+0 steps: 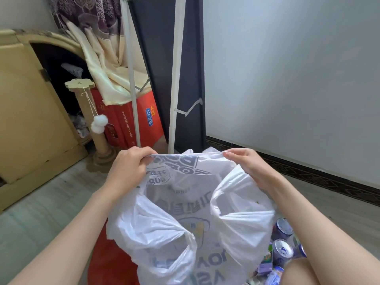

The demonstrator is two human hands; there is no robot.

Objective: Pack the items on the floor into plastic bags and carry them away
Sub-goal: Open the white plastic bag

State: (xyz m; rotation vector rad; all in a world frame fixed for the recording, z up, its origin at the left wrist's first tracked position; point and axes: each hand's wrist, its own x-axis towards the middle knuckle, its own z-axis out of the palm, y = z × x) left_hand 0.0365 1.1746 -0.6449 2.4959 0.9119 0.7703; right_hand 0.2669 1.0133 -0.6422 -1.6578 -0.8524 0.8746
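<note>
A white plastic bag (185,214) with grey and blue printing hangs in front of me, its far edge stretched taut. My left hand (128,167) pinches that edge at its left end, and my right hand (246,163) pinches it at the right end. The bag's two handle loops droop toward me. Several blue-and-silver drink cans (282,250) lie on the floor at the lower right, partly hidden by the bag and my right arm. Purple drink cartons (266,267) lie beside them.
A red sheet or bag (107,262) lies on the floor under the white bag. Ahead stand a white-framed dark panel (174,79), a red carton box (131,122), a cardboard cat scratching post (98,132) and a cardboard cat house (30,112). A grey wall runs along the right.
</note>
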